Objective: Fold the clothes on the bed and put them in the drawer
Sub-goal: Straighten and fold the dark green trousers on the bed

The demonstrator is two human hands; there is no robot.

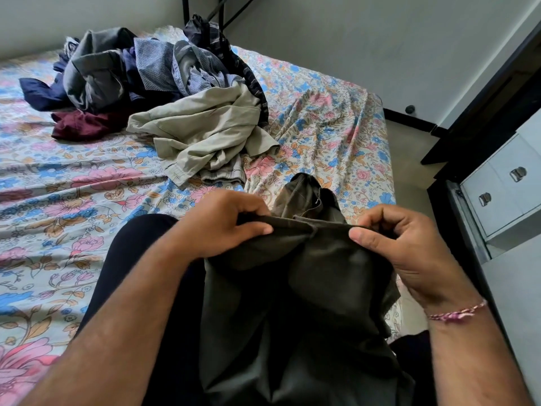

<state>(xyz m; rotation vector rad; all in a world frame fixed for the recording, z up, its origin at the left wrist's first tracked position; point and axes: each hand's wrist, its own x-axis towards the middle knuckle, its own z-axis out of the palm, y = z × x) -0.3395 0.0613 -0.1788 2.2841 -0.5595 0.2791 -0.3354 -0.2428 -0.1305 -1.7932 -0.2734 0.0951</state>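
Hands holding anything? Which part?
Both hands, left and right, pinch the dark garment along its top edge, one grip at each end.

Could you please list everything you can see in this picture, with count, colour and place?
Dark garment: one, olive-black, held up over the person's lap.
Beige garment: one, crumpled mid-bed.
Clothes pile: several, grey, navy, checked blue and maroon, at the far end of the bed.
Bed sheet: one, floral pink and blue.
Drawers: white fronts, two metal handles, at right.
Bracelet: one, pink, right wrist.
Left hand: pinches the garment's top edge.
Right hand: pinches the same edge.
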